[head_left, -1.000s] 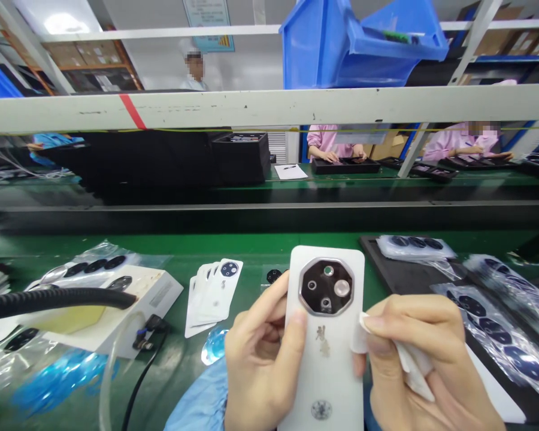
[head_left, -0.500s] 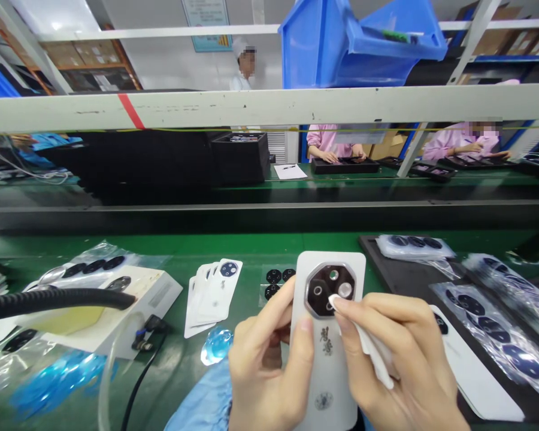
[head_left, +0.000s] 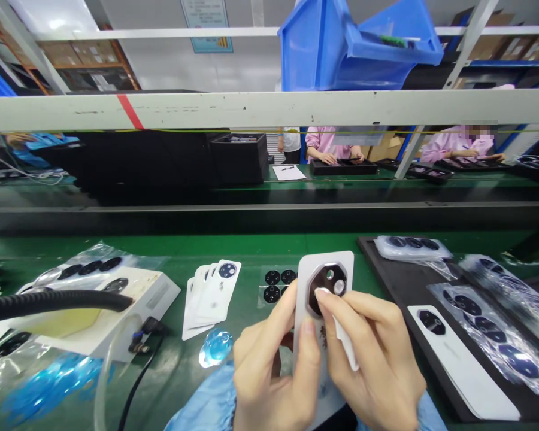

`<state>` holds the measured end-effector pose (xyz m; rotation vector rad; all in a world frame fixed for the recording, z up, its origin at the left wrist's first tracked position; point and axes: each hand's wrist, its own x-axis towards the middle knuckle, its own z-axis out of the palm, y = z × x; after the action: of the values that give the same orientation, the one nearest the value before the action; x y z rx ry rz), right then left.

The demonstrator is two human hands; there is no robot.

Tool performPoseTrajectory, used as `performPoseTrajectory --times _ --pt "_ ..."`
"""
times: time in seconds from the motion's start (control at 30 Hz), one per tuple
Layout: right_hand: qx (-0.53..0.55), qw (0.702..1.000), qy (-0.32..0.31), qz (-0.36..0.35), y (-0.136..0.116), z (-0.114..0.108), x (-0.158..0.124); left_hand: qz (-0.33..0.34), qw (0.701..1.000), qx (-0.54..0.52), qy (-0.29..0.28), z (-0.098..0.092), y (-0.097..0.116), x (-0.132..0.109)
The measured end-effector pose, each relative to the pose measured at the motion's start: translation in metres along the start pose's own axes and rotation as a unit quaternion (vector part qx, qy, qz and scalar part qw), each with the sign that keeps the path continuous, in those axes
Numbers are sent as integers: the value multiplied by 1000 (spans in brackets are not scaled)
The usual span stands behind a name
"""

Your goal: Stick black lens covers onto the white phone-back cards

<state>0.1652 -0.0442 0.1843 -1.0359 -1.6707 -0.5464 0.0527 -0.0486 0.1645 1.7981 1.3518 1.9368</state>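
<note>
A white phone-shaped panel is tilting upright at near right, its dark octagonal camera plate facing near; a folded white cloth is touching the plate.

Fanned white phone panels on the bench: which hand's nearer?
Left: left hand grips the white phone, right of the fanned panels; right hand is farther right, holding a white wipe to the phone's camera module.

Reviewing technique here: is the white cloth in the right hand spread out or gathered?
Gathered: the white cloth shows only as a narrow strip in the right hand; whether it's neatly folded, I cannot tell.
</note>
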Motion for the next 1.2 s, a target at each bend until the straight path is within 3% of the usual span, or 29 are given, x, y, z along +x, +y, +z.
performPoseTrajectory --times 0.17,0.53,0.67,0.83,0.93,1.0,1.13,1.2 --pt "12 1000 7 1 0 1 -2 30 999 11 11 0 -2 -2" --pt "0 1000 12 13 -1 2 2 11 1000 -20 18 1 1 -3" --pt "48 997 31 45 1 -6 8 -31 997 -58 28 -2 4 3" --pt "153 984 72 59 12 -19 10 -62 984 -140 -92 -11 7 22" --pt "145 987 40 47 17 -26 10 -102 971 -183 -117 -12 9 28" --pt "141 989 16 40 15 -29 9 -144 961 -211 -108 -10 12 28" --pt "147 979 76 119 7 -30 7 -241 937 -246 -58 -4 21 24" --pt "122 985 56 111 5 -32 7 -266 930 -250 -44 -3 23 24"
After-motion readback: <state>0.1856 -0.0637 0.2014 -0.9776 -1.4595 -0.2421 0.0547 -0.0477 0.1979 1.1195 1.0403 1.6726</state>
